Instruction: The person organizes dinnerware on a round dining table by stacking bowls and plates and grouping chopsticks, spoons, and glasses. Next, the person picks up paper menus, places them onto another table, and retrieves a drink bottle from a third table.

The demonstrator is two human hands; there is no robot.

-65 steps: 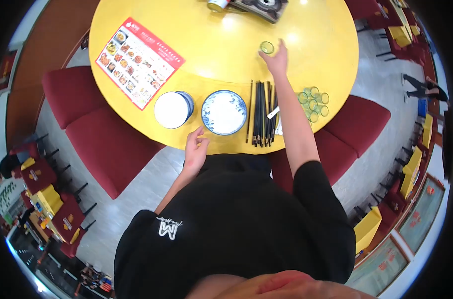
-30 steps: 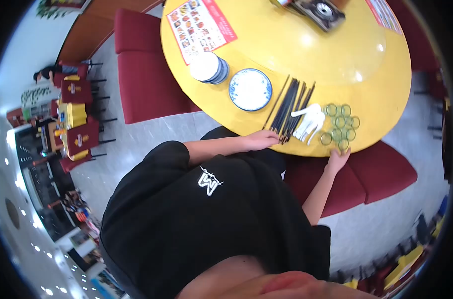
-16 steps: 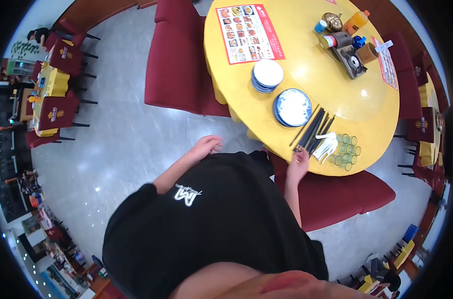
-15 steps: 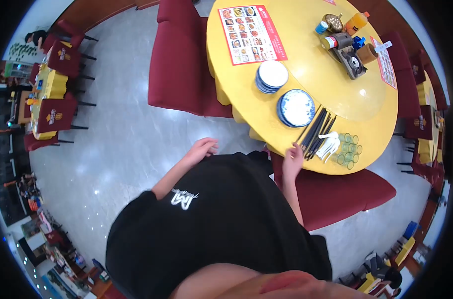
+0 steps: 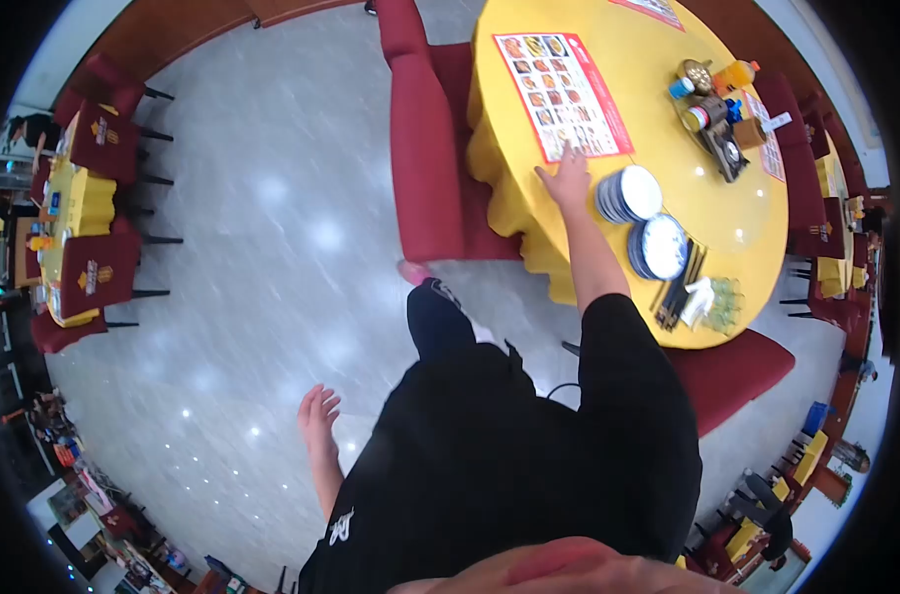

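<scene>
My right hand [image 5: 569, 181] reaches over the yellow table with its fingers spread and nothing in them. Its fingertips are at the lower edge of a printed menu sheet [image 5: 559, 89]; whether they touch it I cannot tell. Just right of that hand stands a stack of white-topped plates [image 5: 640, 191], and below it a stack of blue-patterned plates [image 5: 664, 247]. Black chopsticks [image 5: 674, 305], white spoons [image 5: 699, 300] and several green-tinted glasses [image 5: 727, 305] are grouped near the table's lower edge. Low on the left, my left hand [image 5: 318, 411] hangs above the floor, empty, fingers apart.
A portable stove [image 5: 725, 150], an orange drink bottle [image 5: 735, 74] and a blue-topped can [image 5: 681, 88] stand on the table's far side. A maroon chair [image 5: 422, 148] flanks the table, with a maroon seat [image 5: 737, 371] below. Other tables [image 5: 94, 203] stand at left.
My right hand has left the chopsticks and moved up the table to the menu sheet. My left hand has swung down and left, and the view has shifted, with one leg now showing.
</scene>
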